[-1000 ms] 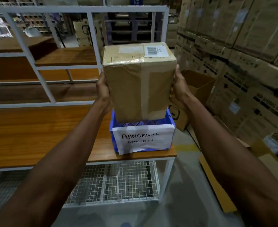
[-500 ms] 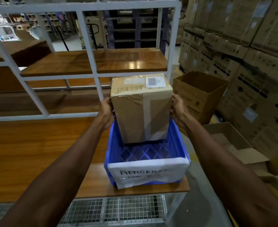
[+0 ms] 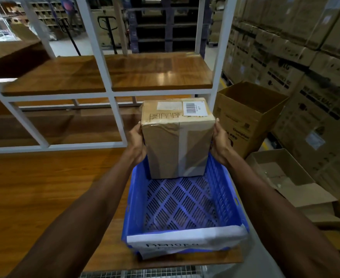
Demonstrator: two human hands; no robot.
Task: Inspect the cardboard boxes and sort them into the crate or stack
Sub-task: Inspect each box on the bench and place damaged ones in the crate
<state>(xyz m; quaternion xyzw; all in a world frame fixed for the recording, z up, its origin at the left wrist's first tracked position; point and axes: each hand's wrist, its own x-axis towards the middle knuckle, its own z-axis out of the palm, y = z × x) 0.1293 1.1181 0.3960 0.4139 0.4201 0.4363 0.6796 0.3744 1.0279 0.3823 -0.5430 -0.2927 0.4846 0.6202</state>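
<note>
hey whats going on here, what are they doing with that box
A person is holding a taped cardboard box upright between both hands, the left hand on one side and the right hand on the other. Its lower end is down inside the far end of a blue crate on a wooden table. The crate holds nothing else. Whether the box already rests on the crate floor cannot be told.
</note>
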